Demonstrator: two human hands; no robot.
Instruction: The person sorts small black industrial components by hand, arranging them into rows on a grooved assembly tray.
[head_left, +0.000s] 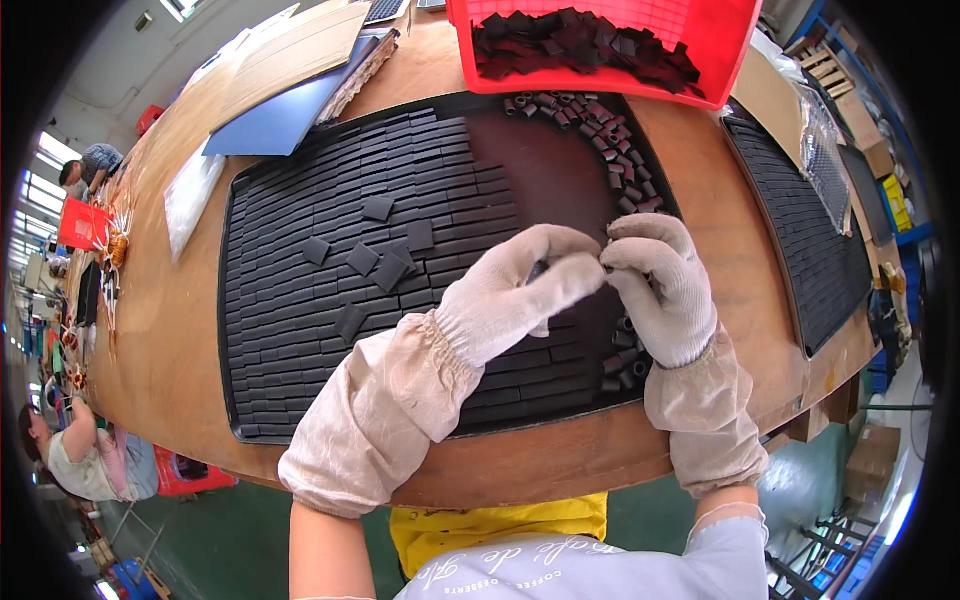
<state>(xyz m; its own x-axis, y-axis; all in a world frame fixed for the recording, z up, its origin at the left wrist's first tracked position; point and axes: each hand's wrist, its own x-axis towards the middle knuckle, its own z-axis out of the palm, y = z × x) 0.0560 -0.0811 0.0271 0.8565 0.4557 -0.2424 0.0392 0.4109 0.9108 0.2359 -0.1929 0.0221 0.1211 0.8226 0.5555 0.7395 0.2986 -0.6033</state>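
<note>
Both my hands wear off-white gloves with cloth oversleeves, and their fingertips meet over the right part of a large black tray (545, 165). My left hand (510, 290) is closed in a pinch, with a bit of something dark showing inside its curled fingers. My right hand (665, 285) also pinches, its thumb and fingers against the left fingertips. Whatever lies between the fingertips is too small and covered to make out. Rows of flat black pieces (290, 330) fill the tray's left and middle. Several loose black squares (378, 208) lie on top. Short dark tubes (622, 165) are scattered along the right side.
A red bin (600, 91) holding black squares stands behind the tray. Another filled black tray (800, 240) lies right, with cardboard and clear plastic on it. Cardboard sheets (290, 65), a blue panel (275, 120) and a white bag (190, 200) lie at the back left. Two people are farther left.
</note>
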